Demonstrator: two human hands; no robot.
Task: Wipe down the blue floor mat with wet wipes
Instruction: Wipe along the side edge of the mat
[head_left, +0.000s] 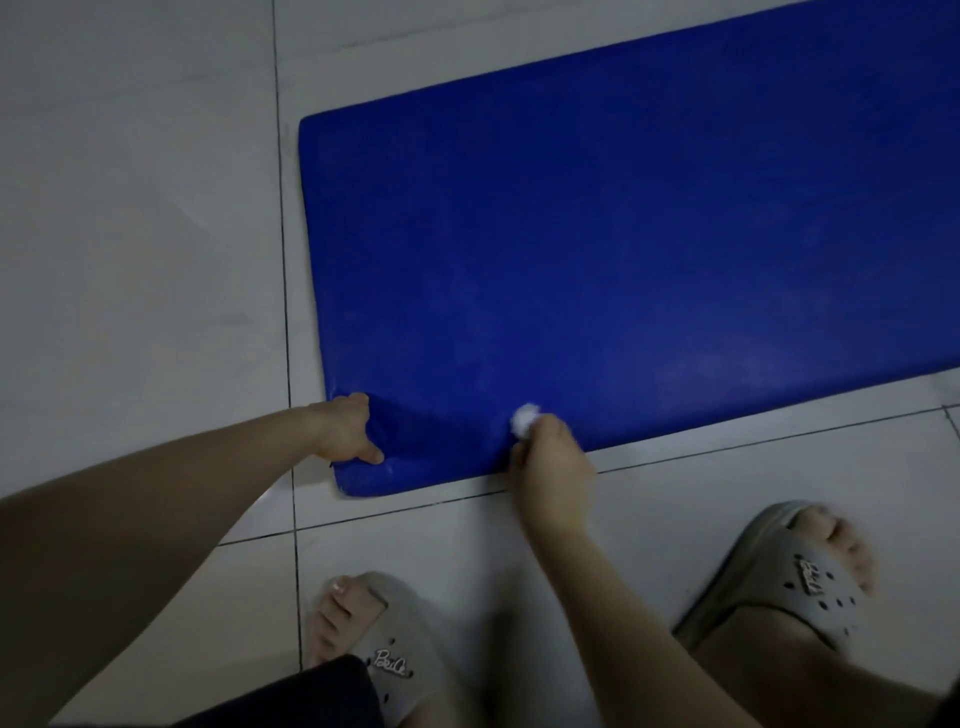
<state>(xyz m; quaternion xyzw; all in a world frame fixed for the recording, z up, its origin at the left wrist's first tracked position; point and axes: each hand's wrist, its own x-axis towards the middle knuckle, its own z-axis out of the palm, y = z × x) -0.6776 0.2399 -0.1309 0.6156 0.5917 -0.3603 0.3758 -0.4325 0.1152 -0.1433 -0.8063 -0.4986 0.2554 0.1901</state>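
Partly inside right fingers (551, 434), balled wipe (525, 419)

looked like an indoor room, probably a home: pale glossy floor tiles (130, 260) with dark grout lines (284, 260), dim lighting, a blue padded mat (623, 234) laid flat on the tiles, and bare feet in 2 grey open-toe slippers (400, 667) just beside it.
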